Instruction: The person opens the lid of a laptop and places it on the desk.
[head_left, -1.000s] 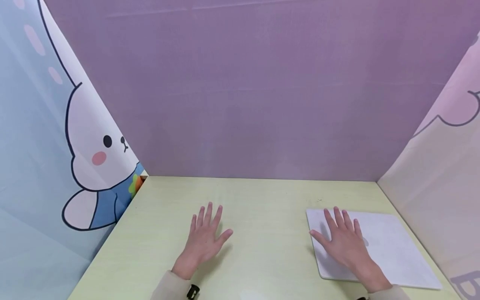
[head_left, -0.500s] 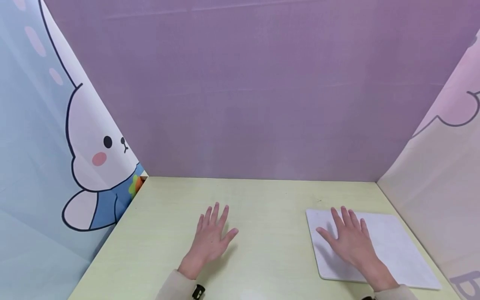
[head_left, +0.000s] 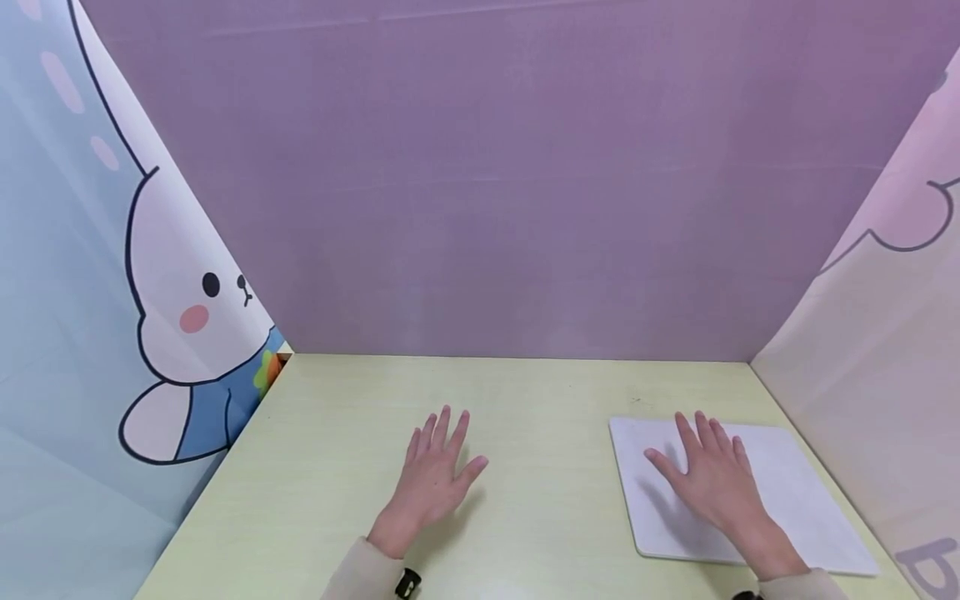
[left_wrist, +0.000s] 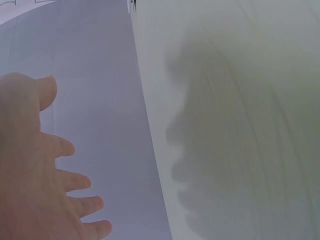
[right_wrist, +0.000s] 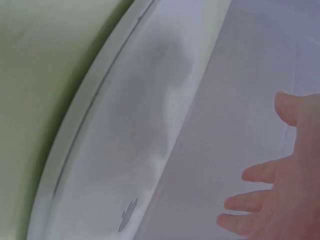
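My left hand (head_left: 431,487) hovers palm down over the pale wooden table (head_left: 315,467), fingers spread and holding nothing; its shadow falls on the tabletop beside it. To the right, my right hand (head_left: 716,487) hangs with spread fingers above a flat white rectangular board (head_left: 802,500), also holding nothing. The right wrist view shows the board's rounded edge (right_wrist: 82,120) and a small grey mark (right_wrist: 128,215) on its surface. In the left wrist view the left fingers (left_wrist: 75,180) stand apart, with a hand-shaped shadow on the table.
A purple cloth wall (head_left: 517,183) rises along the table's back edge. On the left hangs a light blue cloth with a cartoon rabbit (head_left: 195,292). A pale pink and white cloth (head_left: 885,350) borders the right side, close to the board.
Both hands have drifted to the right, fingers still spread. The board has stayed in its place on the table.
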